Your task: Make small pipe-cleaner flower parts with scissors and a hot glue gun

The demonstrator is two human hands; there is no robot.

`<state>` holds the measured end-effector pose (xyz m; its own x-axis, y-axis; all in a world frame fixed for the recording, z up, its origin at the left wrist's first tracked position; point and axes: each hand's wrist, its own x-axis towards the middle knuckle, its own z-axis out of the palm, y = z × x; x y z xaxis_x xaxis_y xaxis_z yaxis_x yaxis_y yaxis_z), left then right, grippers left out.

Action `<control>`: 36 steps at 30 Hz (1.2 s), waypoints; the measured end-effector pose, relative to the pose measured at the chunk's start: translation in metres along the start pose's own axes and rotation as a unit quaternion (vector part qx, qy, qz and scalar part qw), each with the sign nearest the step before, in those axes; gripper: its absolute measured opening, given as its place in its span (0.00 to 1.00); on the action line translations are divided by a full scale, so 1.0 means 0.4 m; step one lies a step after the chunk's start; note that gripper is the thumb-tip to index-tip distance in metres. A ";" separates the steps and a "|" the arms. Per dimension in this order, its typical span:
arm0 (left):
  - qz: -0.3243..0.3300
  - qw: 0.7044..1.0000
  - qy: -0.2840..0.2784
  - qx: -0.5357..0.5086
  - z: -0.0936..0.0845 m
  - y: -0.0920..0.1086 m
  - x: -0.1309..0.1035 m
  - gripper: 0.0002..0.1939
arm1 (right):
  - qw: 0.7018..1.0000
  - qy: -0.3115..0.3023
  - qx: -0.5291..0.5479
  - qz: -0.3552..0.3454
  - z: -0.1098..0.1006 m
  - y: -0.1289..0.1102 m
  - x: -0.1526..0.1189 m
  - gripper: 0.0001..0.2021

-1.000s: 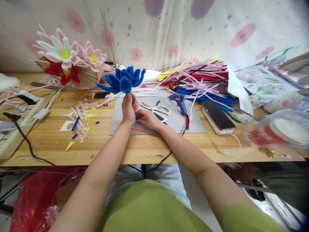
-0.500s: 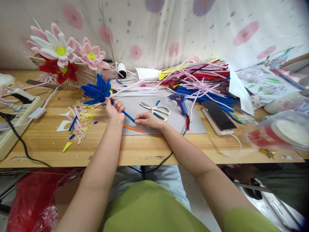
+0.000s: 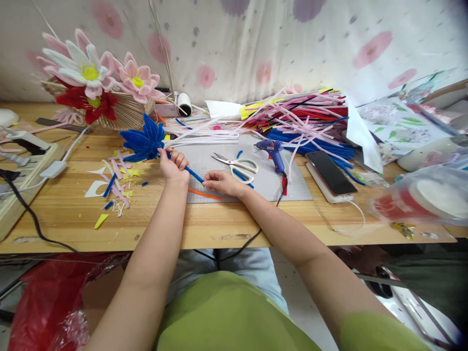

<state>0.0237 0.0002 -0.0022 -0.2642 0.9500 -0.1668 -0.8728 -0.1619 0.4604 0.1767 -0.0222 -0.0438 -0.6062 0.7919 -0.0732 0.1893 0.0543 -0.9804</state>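
Note:
A blue pipe-cleaner flower with fuzzy pointed petals lies tilted in my left hand. The fingers of that hand are wrapped round its stem just below the petals. From the fist the blue stem slopes down to the right. At its lower end my right hand pinches the tip between thumb and fingers. An orange pipe cleaner lies on the grey cutting mat below the stem. White-handled scissors rest just beyond my right hand, with blue pieces by them.
A blue glue gun with a black cord stands on the mat. Bundles of pipe cleaners lie at the back. To the right are a phone and a bagged cup. Scraps, finished flowers and a power strip are at left.
The flower head has tipped slightly to the left and down. Both hands keep their hold on the stem in nearly the same place.

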 end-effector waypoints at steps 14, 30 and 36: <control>-0.003 1.000 0.027 -0.013 -0.023 0.011 0.003 0.22 | 0.999 -0.043 -0.025 0.009 -0.017 -0.009 -0.006 0.22; 0.048 0.998 0.044 -0.011 -0.045 0.030 0.020 0.24 | 0.997 0.028 -0.070 0.002 -0.012 -0.013 -0.005 0.24; 0.069 0.996 0.039 -0.040 -0.033 0.025 0.015 0.23 | 0.985 0.095 -0.146 -0.017 0.000 -0.015 -0.005 0.16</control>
<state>0.0079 0.0008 -0.0102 -0.4127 0.8939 -0.1752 -0.8549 -0.3136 0.4133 0.1770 -0.0240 -0.0379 -0.4650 0.8850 0.0216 0.4020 0.2329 -0.8855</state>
